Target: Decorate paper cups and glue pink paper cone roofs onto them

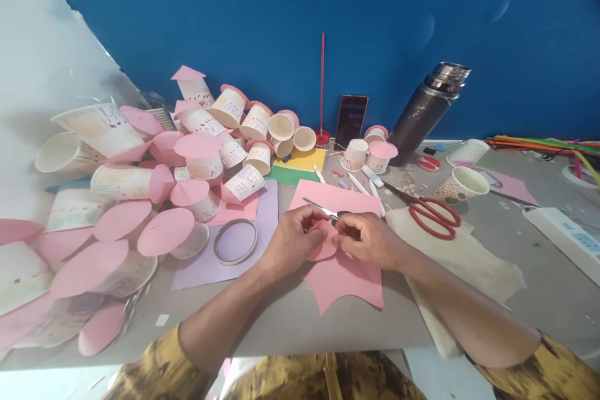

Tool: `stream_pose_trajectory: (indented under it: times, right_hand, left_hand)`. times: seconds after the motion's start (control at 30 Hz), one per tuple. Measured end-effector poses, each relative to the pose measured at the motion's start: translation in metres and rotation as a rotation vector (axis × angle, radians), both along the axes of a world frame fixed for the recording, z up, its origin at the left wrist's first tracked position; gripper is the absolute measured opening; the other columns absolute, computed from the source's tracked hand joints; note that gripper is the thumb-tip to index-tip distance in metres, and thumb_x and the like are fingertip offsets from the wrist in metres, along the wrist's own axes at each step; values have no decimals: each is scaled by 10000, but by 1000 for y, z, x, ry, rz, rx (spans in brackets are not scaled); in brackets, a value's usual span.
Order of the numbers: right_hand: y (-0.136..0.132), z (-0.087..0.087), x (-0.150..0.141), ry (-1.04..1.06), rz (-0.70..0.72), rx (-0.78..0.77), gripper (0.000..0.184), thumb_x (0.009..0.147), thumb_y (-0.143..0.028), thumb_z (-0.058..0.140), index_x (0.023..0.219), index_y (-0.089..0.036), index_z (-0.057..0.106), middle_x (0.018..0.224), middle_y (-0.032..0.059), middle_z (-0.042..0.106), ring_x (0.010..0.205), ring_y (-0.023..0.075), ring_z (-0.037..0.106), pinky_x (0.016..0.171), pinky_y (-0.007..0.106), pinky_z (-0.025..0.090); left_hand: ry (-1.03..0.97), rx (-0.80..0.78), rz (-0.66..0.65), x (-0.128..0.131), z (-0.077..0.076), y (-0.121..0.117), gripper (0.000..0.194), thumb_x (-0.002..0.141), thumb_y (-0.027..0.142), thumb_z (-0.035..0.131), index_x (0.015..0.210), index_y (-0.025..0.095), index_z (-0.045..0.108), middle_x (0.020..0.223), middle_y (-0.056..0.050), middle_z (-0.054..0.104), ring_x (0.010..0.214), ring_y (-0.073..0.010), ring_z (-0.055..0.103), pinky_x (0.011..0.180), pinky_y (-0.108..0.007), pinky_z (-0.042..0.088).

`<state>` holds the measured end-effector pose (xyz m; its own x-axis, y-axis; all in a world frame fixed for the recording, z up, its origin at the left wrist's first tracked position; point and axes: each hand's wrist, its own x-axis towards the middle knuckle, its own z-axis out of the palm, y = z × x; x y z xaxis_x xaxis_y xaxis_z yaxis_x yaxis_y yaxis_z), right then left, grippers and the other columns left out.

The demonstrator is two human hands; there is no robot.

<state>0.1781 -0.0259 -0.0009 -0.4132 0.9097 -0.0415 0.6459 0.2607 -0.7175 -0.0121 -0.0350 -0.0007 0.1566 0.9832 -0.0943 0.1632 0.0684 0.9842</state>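
Note:
Close together over the table, my left hand [296, 240] and my right hand [368, 239] both pinch a small pink paper disc [322, 252]. My left thumb lies on its upper face, while my right fingertips grip its right edge. Under the disc spreads a pink paper sheet [349, 284] with curved cut-outs along its near edge. A small pair of scissors [319, 207] lies on the sheet just beyond my fingers, its handles partly hidden by my right hand. Left of my left hand, a roll of tape [235, 242] rests on purple paper [272, 206].
Many paper cups with pink tops [205, 156] crowd the left side. Red-handled scissors [435, 217] lie on a pale cloth [492, 269] to the right. Farther back stand a dark flask [422, 112], a phone [351, 122] and a patterned cup [462, 186]. A power strip [569, 237] lies far right.

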Motion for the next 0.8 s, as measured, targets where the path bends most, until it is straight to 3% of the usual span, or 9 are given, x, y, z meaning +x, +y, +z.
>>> stream_pose_trajectory:
  times: [0.1,0.2,0.4,0.53,0.8]
  right_hand:
    - [-2,-1,-4,119,-47,-84,190,798,-377,669,730,-212,607,639,-30,608,575,123,461,557,252,336]
    - [-5,-5,-8,198,-83,-91,257,812,-412,642,683,-210,551,637,-32,559,573,118,429,541,254,329]
    - [-4,-6,-10,160,-112,-98,288,782,-354,605,604,-216,426,586,-55,417,542,100,337,511,254,269]
    - [-2,0,-7,85,-46,-107,253,767,-316,612,600,-209,454,592,-46,463,570,109,381,543,251,292]
    - [-2,3,-5,-5,-5,-82,243,778,-264,628,616,-203,458,629,-39,517,610,115,420,587,253,300]
  left_hand:
    - [-84,-70,122,2,1,-1,143,685,193,653,820,183,699,808,-2,673,762,-151,585,682,-254,455]
    - [-172,-166,175,3,1,-2,132,686,216,658,813,184,677,757,11,634,691,-142,560,626,-259,453]
    - [-19,-139,92,0,10,-1,84,672,235,676,661,166,629,633,28,569,600,-110,469,562,-244,357]
    - [118,-102,23,-5,13,0,118,711,267,658,653,165,648,624,31,569,603,-110,448,559,-245,328]
    - [168,-112,-69,-10,7,3,183,740,329,659,693,157,702,680,8,629,653,-125,487,597,-251,349]
